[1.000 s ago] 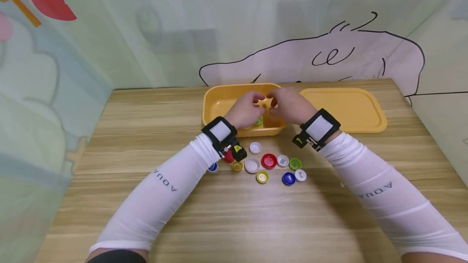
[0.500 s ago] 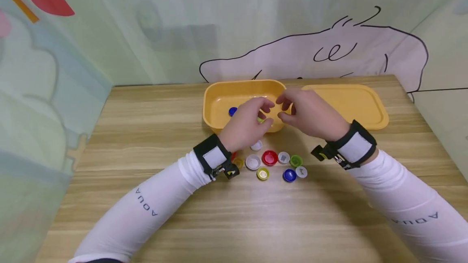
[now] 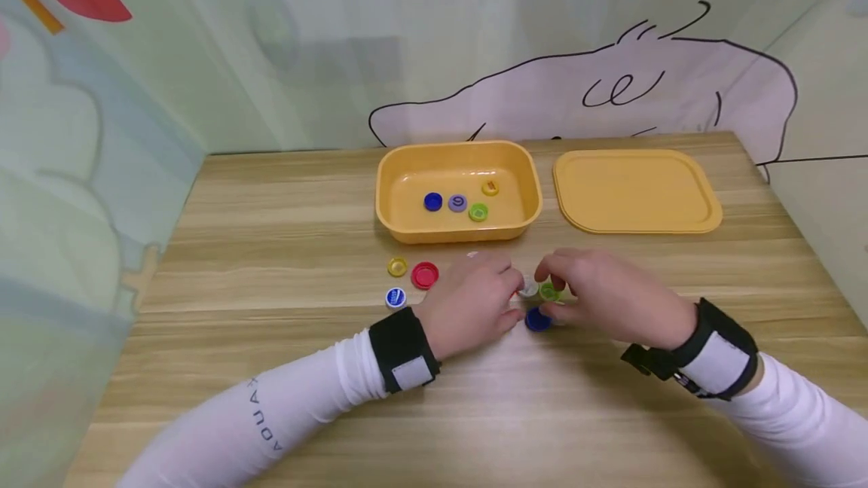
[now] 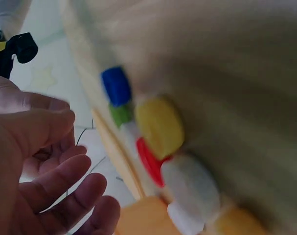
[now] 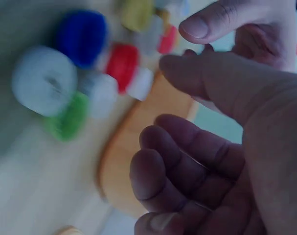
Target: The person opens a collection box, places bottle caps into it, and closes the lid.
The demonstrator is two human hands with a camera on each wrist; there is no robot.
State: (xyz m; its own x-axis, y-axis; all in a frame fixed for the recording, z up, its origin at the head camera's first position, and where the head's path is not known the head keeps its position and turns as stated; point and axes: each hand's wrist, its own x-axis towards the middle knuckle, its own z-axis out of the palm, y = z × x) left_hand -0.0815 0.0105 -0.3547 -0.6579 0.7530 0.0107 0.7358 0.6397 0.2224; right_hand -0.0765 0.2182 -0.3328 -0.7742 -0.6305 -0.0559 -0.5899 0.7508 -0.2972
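My left hand (image 3: 468,307) hides several caps from the head view: a red cap (image 5: 122,68) is a mere sliver past its fingertips, and a yellow cap (image 4: 159,127) under it shows only from my wrists, blurred. On both hands the fingers are loosely bent, with the thumbs apart from them. My right hand (image 3: 603,296) partly covers the green cap (image 3: 551,292) by its fingertips and the blue cap (image 3: 538,320) by its thumb; whether it touches either I can't tell. It also hides a pale cap (image 5: 35,81) beside those two. Between my two sets of fingers lies a white cap (image 3: 528,288), partly visible. Left of my left fingers, three caps (image 3: 425,276) lie on the table (image 3: 271,247). Beyond those fingers stands the box (image 3: 459,236), four caps (image 3: 457,202) in it; beyond my right fingers lies the lid (image 3: 637,190).
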